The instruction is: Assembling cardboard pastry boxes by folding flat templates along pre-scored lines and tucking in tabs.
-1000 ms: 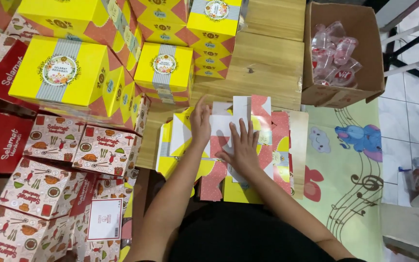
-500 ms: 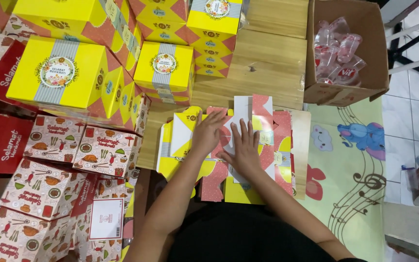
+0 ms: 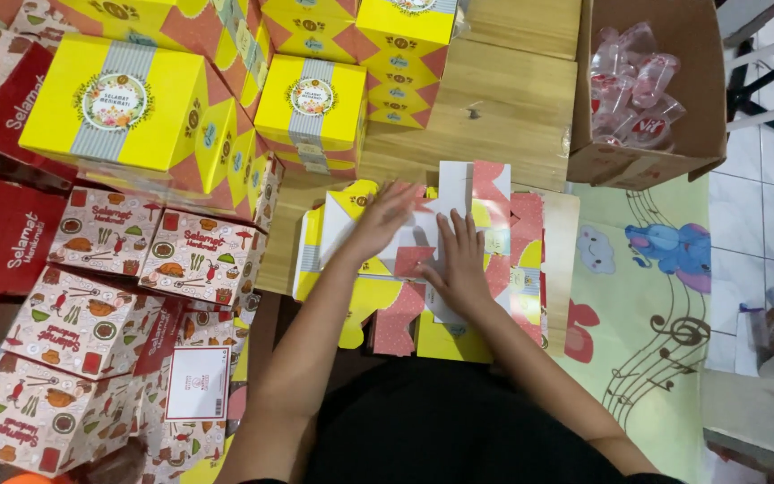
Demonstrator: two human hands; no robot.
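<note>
flat box lies unfolded at the bench near edge, long axis running away from the person. both hands press on it open-palmed, gripping nothing: left hand on its far-left flap, right hand nearer, at centre.

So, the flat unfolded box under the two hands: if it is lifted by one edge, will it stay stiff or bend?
The flat box blank is probably thin printed card, so it would likely sag and fold along its flaps. It looks light. Lying loosely on others, it may slide where the left hand and right hand press.
</note>
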